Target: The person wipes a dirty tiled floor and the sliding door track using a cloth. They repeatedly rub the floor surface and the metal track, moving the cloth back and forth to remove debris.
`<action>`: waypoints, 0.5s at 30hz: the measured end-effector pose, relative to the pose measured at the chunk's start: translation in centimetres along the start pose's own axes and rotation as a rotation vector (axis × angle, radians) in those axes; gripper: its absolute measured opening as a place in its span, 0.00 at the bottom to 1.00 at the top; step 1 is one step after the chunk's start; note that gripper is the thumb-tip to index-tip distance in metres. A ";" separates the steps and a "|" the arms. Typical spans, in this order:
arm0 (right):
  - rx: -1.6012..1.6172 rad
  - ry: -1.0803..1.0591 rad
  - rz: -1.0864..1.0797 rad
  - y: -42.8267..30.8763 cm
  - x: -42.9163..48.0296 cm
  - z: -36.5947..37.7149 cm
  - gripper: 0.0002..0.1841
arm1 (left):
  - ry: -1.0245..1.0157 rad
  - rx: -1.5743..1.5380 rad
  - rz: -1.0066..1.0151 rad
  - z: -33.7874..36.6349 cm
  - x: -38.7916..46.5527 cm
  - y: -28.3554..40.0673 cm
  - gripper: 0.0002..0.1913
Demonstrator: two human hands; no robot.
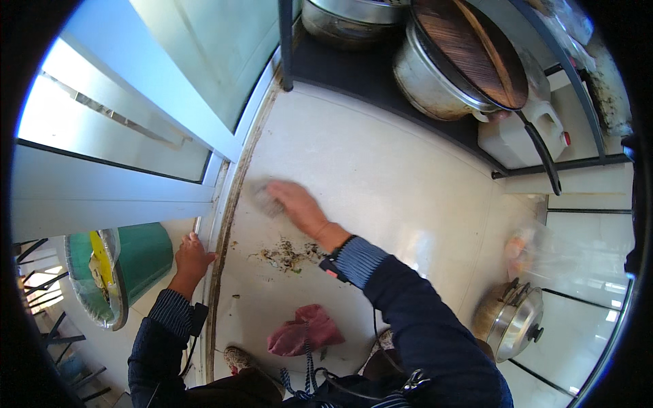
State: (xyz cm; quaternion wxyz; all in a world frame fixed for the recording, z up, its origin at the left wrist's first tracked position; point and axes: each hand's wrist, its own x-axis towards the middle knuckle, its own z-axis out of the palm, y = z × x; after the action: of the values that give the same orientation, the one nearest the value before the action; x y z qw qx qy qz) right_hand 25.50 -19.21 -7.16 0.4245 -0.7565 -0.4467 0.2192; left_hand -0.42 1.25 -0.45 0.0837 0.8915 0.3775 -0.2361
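Note:
My right hand point(302, 210) holds a blurred grey rag or scrubbing pad point(267, 198) against the pale floor point(367, 188), close to the sliding door's track. Just below that hand lies a patch of dark, crumbly dirt point(288, 255) with a few green bits. My left hand point(192, 261) is propped at the metal door sill point(210, 265), thumb spread from the fingers, with nothing in it. A crumpled dark pink cloth point(305, 331) rests on the floor between my feet.
Left of the sill stands a green bin point(145, 260) with a plastic liner and yellow waste. A black metal rack point(347, 76) holds a lidded pot point(433, 76), a pan handle point(542, 153) jutting out and a plastic jug point(525, 130). A steel pot point(515, 321) sits at right.

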 end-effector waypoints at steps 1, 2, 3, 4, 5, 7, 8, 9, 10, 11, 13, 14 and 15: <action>0.256 0.019 0.170 0.9 -0.1 -1.3 0.20 | 0.016 0.001 0.019 0.0 -0.1 0.0 0.36; -0.352 0.246 -0.073 2.6 -0.5 -3.8 0.22 | 0.018 0.000 0.020 0.1 -0.1 -0.1 0.36; -0.284 0.351 0.025 5.1 -0.8 -7.4 0.23 | 0.018 -0.003 0.016 0.2 -0.2 -0.1 0.36; -0.334 0.495 0.145 7.5 -1.6 -11.2 0.24 | 0.026 0.000 0.020 0.2 -0.2 -0.1 0.35; -0.456 0.594 0.385 10.2 -2.0 -14.9 0.24 | 0.023 -0.003 0.029 0.1 -0.2 0.0 0.35; 0.628 1.066 0.249 14.8 -3.1 -20.4 0.25 | 0.010 -0.010 0.009 -0.2 -0.3 0.1 0.35; 0.010 0.976 0.442 16.4 -3.4 -21.7 0.26 | -0.010 0.006 -0.001 -0.3 -0.2 0.3 0.36; -0.641 0.886 0.750 17.5 -3.2 -22.3 0.27 | -0.031 0.010 -0.006 -0.5 -0.3 0.4 0.36; -0.718 0.796 0.607 18.2 -2.3 -21.6 0.28 | -0.044 0.011 -0.012 -0.6 -0.2 0.5 0.36; -0.825 0.737 0.536 18.4 -0.6 -20.2 0.28 | -0.046 0.010 -0.020 -0.8 -0.2 0.6 0.36; -0.865 0.661 0.373 17.5 4.3 -16.2 0.30 | -0.058 0.018 -0.022 -0.9 -0.2 0.6 0.36; -0.894 0.626 0.272 16.4 6.9 -14.0 0.30 | -0.059 0.015 -0.023 -0.9 -0.2 0.7 0.36; -0.844 0.651 0.180 15.0 9.4 -11.5 0.30 | -0.060 0.009 -0.022 -0.8 -0.2 0.6 0.36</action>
State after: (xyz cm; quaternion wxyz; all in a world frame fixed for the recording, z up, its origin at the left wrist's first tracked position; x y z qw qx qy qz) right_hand 45.77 -19.87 -13.06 0.1797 -0.9254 -0.2748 -0.1894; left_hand 0.20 0.93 0.31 0.0884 0.8802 0.3837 -0.2651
